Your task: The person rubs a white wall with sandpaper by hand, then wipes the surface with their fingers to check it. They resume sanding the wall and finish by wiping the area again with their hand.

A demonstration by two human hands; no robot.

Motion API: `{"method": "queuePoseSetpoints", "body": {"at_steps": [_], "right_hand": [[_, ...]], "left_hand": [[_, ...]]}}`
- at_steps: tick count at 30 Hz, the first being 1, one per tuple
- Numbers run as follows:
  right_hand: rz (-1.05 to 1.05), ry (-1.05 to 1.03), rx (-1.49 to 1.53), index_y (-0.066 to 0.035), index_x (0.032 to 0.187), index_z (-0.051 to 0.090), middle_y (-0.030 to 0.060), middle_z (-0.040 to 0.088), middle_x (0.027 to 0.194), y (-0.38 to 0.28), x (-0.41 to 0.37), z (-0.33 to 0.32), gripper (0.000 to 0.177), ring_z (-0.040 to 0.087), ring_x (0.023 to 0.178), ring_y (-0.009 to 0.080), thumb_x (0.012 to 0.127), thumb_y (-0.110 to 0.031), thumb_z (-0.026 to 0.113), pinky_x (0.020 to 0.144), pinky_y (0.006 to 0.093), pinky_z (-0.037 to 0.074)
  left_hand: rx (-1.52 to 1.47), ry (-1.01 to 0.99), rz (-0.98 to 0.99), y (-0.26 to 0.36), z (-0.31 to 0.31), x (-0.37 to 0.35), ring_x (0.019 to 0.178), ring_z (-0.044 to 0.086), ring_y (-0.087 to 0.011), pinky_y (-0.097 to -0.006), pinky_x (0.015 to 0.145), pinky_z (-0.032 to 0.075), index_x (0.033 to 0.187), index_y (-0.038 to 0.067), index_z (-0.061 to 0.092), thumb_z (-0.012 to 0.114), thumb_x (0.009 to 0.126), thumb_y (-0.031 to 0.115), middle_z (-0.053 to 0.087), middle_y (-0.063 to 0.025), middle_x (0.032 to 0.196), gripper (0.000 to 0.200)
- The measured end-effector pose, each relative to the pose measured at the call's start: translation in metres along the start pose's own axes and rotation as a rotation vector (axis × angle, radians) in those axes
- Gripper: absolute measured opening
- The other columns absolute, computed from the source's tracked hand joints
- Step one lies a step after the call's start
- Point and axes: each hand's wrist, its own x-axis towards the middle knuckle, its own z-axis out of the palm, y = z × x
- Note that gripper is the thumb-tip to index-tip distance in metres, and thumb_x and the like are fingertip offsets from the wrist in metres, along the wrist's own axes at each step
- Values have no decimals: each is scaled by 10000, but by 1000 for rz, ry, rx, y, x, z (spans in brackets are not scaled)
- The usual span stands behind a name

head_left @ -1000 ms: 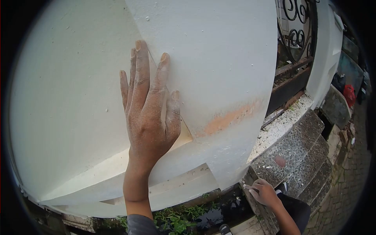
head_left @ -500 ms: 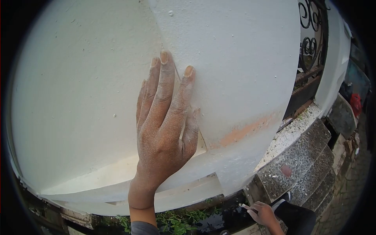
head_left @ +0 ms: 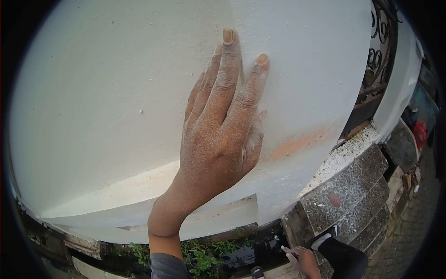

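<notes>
My left hand (head_left: 218,139), dusted with white powder, lies against the pale wall (head_left: 130,93) with the back of the hand toward me. Its fingers point upward and are slightly apart, along an edge where two wall faces meet; the palm is hidden. Low on the right, my right hand (head_left: 304,261) is well away from the wall, near my dark-clothed leg. Its fingers are bent together, and whatever they hold is too small to make out.
An orange-pink patch (head_left: 299,144) marks the lower wall. Speckled stone steps (head_left: 346,195) descend at the right, below a dark iron gate (head_left: 371,88). Green plants (head_left: 202,255) grow beside dark, wet ground (head_left: 251,258). A red bag-like item (head_left: 420,135) lies far right.
My left hand appears higher and farther right against the wall. My right hand appears slightly lower and to the left. The camera view has also shifted a little.
</notes>
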Motion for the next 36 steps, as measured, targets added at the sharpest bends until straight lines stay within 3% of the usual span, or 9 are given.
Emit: {"method": "queuePoseSetpoints", "body": {"at_steps": [4, 7, 13, 16, 19, 28, 31, 34, 36], "right_hand": [[67, 27, 61, -23, 890, 660, 156, 652, 749, -14, 5, 1, 132, 654, 666, 296, 769, -77, 655, 623, 332, 504], [117, -14, 76, -58, 1063, 626, 152, 675, 939, -28, 8, -2, 214, 658, 874, 290, 865, -120, 575, 766, 346, 504], [222, -28, 141, -46, 1080, 616, 170, 672, 948, -22, 5, 4, 245, 661, 841, 281, 875, -180, 595, 724, 332, 500], [174, 77, 152, -24, 928, 617, 143, 655, 747, -21, 0, 8, 180, 667, 641, 230, 753, -51, 650, 613, 302, 501], [197, 83, 214, -26, 969, 575, 125, 657, 753, -7, -4, 19, 247, 662, 670, 171, 734, -33, 646, 629, 287, 498], [168, 72, 175, -49, 1030, 563, 152, 636, 761, 1, -6, 22, 254, 643, 658, 280, 781, -71, 608, 614, 340, 492], [142, 111, 169, -27, 1016, 568, 90, 636, 743, 1, -8, 22, 256, 634, 638, 146, 764, -12, 611, 612, 274, 497], [144, 120, 209, -29, 1056, 578, 100, 645, 764, 3, -10, 23, 287, 638, 646, 149, 772, -24, 609, 622, 277, 501], [162, 139, 241, -48, 1093, 581, 142, 656, 800, -4, -10, 21, 318, 648, 664, 238, 776, -51, 609, 628, 312, 503]], "left_hand": [[-10, -26, 16, -3, -2, -1, 1334, 302, -374, -481, 1036, 360, 1355, 106, 430, 601, 752, 36, 203, -208, 1489, 631], [-14, -58, 1, -1, -5, -1, 1339, 298, -375, -481, 1042, 349, 1357, 98, 429, 599, 755, 40, 195, -213, 1492, 628], [-34, -44, 8, -2, -2, -1, 1330, 325, -371, -467, 1017, 372, 1358, 89, 431, 603, 755, 51, 194, -218, 1494, 628], [-47, -46, -1, -1, -2, -3, 1324, 333, -376, -465, 1016, 370, 1357, 93, 434, 605, 752, 52, 186, -221, 1495, 630], [-54, -50, -18, 1, -2, -2, 1322, 342, -366, -462, 1013, 373, 1360, 106, 433, 610, 748, 54, 195, -215, 1495, 639], [-15, 21, -2, 4, 1, -1, 1298, 360, -370, -471, 998, 416, 1307, 111, 485, 605, 742, 5, 252, -189, 1475, 587], [-15, 16, -34, 7, 0, 1, 1285, 378, -373, -477, 998, 416, 1299, 111, 493, 594, 743, -5, 272, -190, 1467, 577], [16, 1, -45, 8, -1, 1, 1288, 376, -371, -472, 997, 418, 1301, 116, 491, 602, 735, -2, 269, -191, 1468, 589], [46, -7, -46, 7, 0, -1, 1290, 376, -366, -465, 995, 424, 1306, 123, 485, 614, 722, 1, 262, -189, 1472, 611]]}}
